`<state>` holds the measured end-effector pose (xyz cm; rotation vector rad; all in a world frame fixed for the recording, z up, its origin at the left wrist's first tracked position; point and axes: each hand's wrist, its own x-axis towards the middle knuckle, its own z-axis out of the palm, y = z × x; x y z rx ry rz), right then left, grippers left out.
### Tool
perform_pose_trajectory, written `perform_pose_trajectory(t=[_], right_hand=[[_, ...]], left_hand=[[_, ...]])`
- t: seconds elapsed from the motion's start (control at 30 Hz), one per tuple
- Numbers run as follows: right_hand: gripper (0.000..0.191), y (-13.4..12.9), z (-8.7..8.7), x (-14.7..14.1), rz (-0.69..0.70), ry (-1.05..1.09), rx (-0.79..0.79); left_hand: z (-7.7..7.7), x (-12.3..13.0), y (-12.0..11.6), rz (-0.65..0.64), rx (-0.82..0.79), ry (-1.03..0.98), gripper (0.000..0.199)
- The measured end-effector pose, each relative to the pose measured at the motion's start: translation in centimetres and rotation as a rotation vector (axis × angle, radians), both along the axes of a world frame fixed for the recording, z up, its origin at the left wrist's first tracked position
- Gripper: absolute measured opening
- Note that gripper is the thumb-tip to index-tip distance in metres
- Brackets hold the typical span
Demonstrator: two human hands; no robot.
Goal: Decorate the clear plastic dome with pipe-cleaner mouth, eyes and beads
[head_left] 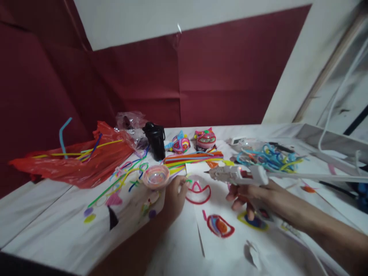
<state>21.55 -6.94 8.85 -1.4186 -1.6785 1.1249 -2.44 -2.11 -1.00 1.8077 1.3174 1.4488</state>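
Holds the glue gun (pixel 237 175) in half-curled right hand (pixel 244 196), at 3 o'clock from left hand (pixel 176 193); has green bit (pixel 189 181) by left fingertips, cannot tell if pinched.

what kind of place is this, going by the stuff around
Probably a craft table, perhaps in a home or classroom; the pictures cannot settle which. The signs are the glue gun in the right hand, the pile of blue pipe cleaners, and the paper bearing colourful shapes.
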Motion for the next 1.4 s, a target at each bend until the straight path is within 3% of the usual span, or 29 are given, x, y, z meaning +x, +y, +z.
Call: perform_pose_trajectory(t=[0.1,0.37,0.6,0.87,1.07,1.2,1.4], right_hand=[[0.031,0.8,-0.6,-0.6,0.055,0.148,-0.194],[0.022,1.4,-1.4,-1.8,-0.005,0.239,-0.155],[0.028,2.7,-2.7,-0.9,0.082,0.155,-0.148],[0.032,3.1,-1.6,-1.6,0.084,0.068,-0.183],[0.040,3.8,-2.3,-1.0,0.094,-0.030,-0.185],[0.045,3.5,-1.8,-1.0,0.064,-0.073,-0.219],[0.043,3.5,-1.8,-1.0,0.105,-0.078,-0.207]], left_hand=[[-0.1,-0.1,0.2,0.012,0.015,-0.001,0.011],[0.1,-0.2,0.2,0.026,0.026,0.025,0.014],[0.3,-0.1,0.2,0.053,0.000,-0.007,0.012],[0.5,-0.1,0.1,0.074,0.011,-0.036,0.012],[0.4,0.0,0.3,0.099,0.011,-0.030,0.012],[0.3,0.0,0.5,0.095,0.003,-0.022,0.010],[0.3,0.1,0.6,0.082,0.002,-0.036,0.008]])
